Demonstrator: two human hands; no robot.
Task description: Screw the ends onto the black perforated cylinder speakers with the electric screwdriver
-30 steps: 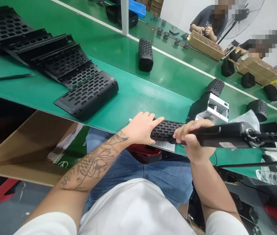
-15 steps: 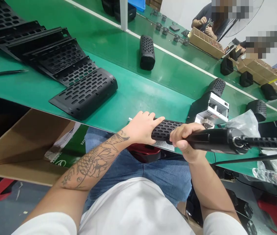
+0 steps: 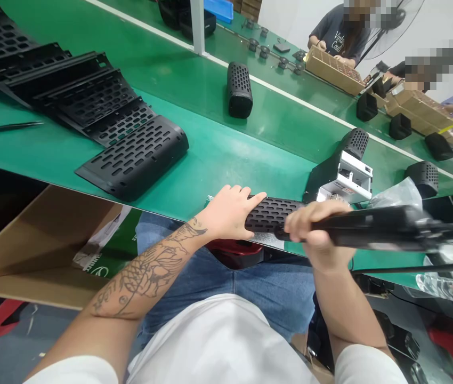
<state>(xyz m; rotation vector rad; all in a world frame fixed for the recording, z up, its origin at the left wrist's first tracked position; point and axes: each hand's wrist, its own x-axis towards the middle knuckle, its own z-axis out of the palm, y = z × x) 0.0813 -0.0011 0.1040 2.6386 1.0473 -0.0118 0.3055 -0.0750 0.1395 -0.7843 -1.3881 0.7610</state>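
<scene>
My left hand (image 3: 228, 214) is wrapped round the left end of a black slotted housing (image 3: 272, 214) at the table's front edge, thumb stretched along its top. Some clear bubbly material shows beneath the housing. In my right hand (image 3: 324, 232) is a black electric screwdriver (image 3: 382, 228), held nearly level with its cord running off to the right. Its narrow end points left, over the housing's right part; whether it touches is unclear. Motion blurs the screwdriver's body. Behind my right hand stands a black and white box-shaped device (image 3: 344, 178), perhaps a screw feeder.
Slotted black covers (image 3: 138, 154) lie in an overlapping row at left, beside a thin black tool (image 3: 6, 128). Black perforated housings (image 3: 240, 90) stand farther back. A plastic bag (image 3: 398, 194) lies at right. An open carton (image 3: 18, 234) sits below the edge. Co-workers (image 3: 340, 34) sit across the table.
My right hand and the screwdriver have moved right, away from my left hand. My left hand keeps its hold on the housing. The view has shifted slightly.
</scene>
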